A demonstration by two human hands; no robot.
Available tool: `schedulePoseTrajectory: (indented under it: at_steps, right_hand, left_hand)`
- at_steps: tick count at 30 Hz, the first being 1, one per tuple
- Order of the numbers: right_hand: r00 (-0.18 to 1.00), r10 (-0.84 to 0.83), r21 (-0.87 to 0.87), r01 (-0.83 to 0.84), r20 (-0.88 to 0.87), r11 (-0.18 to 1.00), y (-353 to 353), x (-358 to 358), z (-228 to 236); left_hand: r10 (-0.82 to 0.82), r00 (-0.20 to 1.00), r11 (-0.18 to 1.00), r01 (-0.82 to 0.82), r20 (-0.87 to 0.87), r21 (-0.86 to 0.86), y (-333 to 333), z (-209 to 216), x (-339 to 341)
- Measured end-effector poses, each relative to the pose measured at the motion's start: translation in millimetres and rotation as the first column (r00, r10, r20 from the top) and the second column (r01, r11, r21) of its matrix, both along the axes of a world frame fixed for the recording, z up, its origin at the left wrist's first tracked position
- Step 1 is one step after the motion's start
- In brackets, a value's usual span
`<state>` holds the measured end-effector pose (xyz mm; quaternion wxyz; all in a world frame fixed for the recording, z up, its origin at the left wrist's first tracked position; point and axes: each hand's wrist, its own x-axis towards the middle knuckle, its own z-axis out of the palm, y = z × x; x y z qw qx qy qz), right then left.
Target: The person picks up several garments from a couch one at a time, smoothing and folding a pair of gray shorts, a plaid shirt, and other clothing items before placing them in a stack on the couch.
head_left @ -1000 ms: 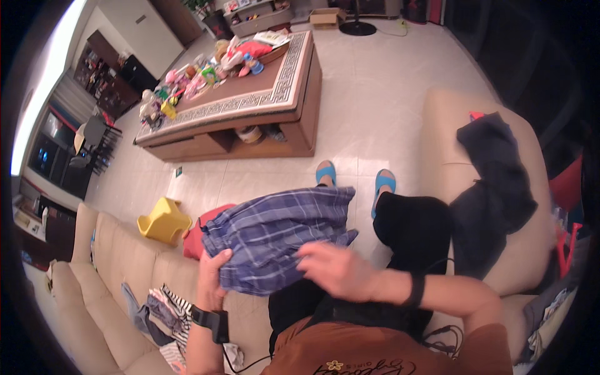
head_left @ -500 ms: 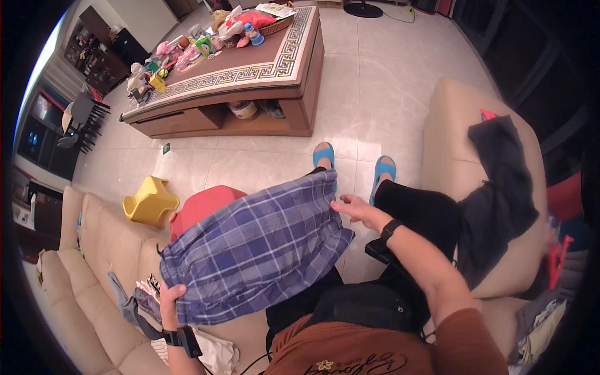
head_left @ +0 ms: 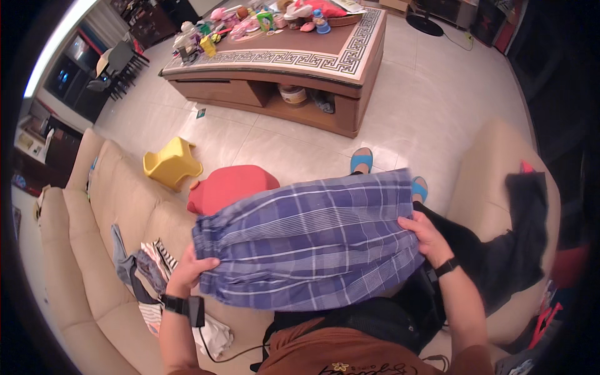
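Blue plaid shorts (head_left: 312, 240) stretch sideways in front of me, above my lap. Their gathered elastic waistband is at the left and the wide hem at the right; the cloth looks doubled over. My left hand (head_left: 190, 267) pinches the waistband with its thumb on top. At the hem, my right hand (head_left: 428, 237) has closed on the edge, thumb over the cloth and the other fingers mostly behind it. The fabric hangs fairly flat between both hands, with soft creases near the waistband.
A red stool (head_left: 234, 187) and a yellow step stool (head_left: 174, 161) stand beyond the shorts. Crumpled clothes (head_left: 147, 265) lie on the beige sofa (head_left: 119, 319). Dark trousers (head_left: 522, 231) drape over the right seat (head_left: 481, 181). Farther off is a cluttered coffee table (head_left: 300, 62).
My right hand, open beside the hem before, now grips it. The shorts have come up and right, pulled straighter and more level. My view has shifted too.
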<state>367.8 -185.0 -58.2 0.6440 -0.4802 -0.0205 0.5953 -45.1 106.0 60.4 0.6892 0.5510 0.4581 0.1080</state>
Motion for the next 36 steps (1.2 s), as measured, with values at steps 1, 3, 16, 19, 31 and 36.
schedulePoseTrajectory:
  at_steps: [1, 3, 16, 19, 31, 36]
  right_hand:
    - [0.993, 0.047, -0.054, -0.041, 0.109, 0.998, -6.6, 5.1, -9.5]
    - [0.99, 0.054, -0.072, -0.045, 0.131, 0.996, -14.5, 8.2, -5.6]
    - [0.496, 0.255, -0.004, -0.451, 0.83, 0.892, 40.9, -67.2, 123.2]
    - [0.416, 0.315, -0.027, -0.568, 0.853, 0.823, 82.2, -129.6, 101.6]
    - [-0.599, 0.054, -0.547, -0.687, 0.799, 0.478, 70.3, -166.2, 59.6]
    - [0.143, 0.578, -0.094, -0.928, 0.803, 0.36, 53.2, -115.0, 75.1]
  left_hand:
    - [0.011, 0.998, 1.0, -0.01, 0.056, -0.028, -1.9, -5.5, -4.3]
    - [0.014, 0.992, 0.998, -0.006, 0.126, -0.058, -0.2, -5.7, 2.9]
    - [0.114, 0.966, 0.993, -0.114, 0.231, -0.011, -27.2, 32.4, 13.5]
    - [0.08, 0.963, 0.997, -0.081, 0.259, -0.006, -32.5, 39.0, 24.8]
    - [-0.097, 0.993, 0.958, 0.076, 0.063, 0.277, -46.1, 43.5, 73.7]
    - [-0.251, 0.919, 0.459, 0.39, -0.305, 0.798, -87.5, 36.2, 123.2]
